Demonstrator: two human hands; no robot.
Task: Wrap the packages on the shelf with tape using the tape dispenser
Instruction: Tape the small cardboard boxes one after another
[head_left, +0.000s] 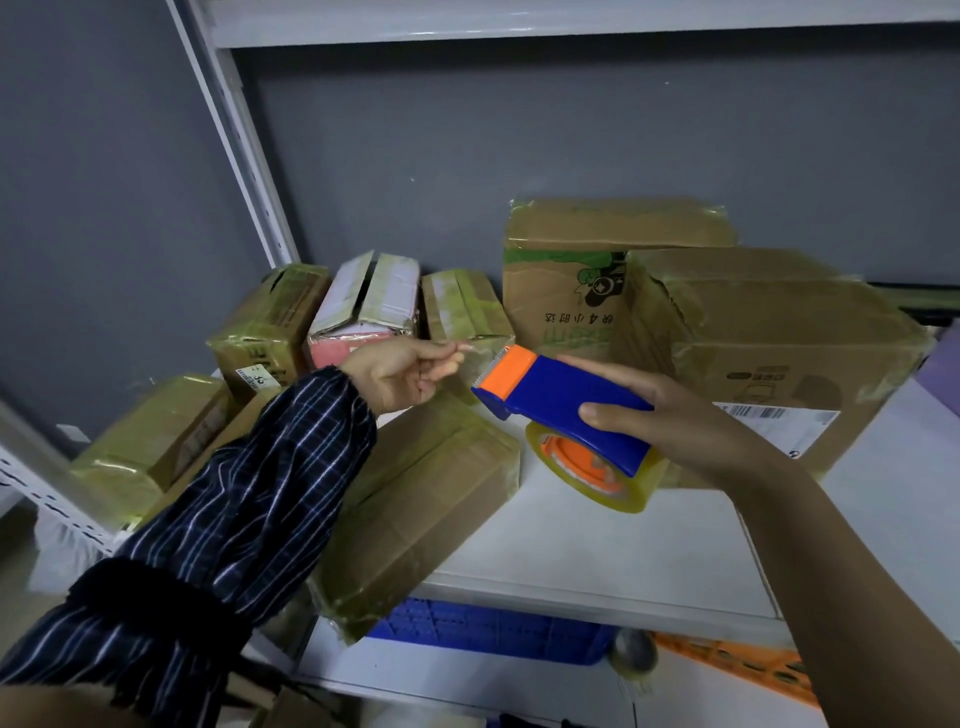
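At the far left of the shelf (597, 551), several small packages (145, 447) are seen already glazed with yellowish tape. The left hand (405, 371), in a striped sleeve, is held above the nearest box (426, 499), and the loose tape end (475, 349) is pinched between thumb and fingertips. Just to its right the tape dispenser (561, 400) is gripped round its blue handle by the right hand (680, 415), clear of the shelf, with the roll (597, 467) hanging beneath and the serrated orange head turned towards the left hand. Only a short length of tape appears to be drawn out, so the step is judged to be the pulling of a fresh strip. It is best done with a firm pinch and the film held flat and taut, so that it is not folded on itself. The end should be pressed onto the nearest box, which overhangs the shelf edge and could be shifted by a hard pull, before the dispenser is drawn across. At the right, the large box (779, 338) is touched by neither hand
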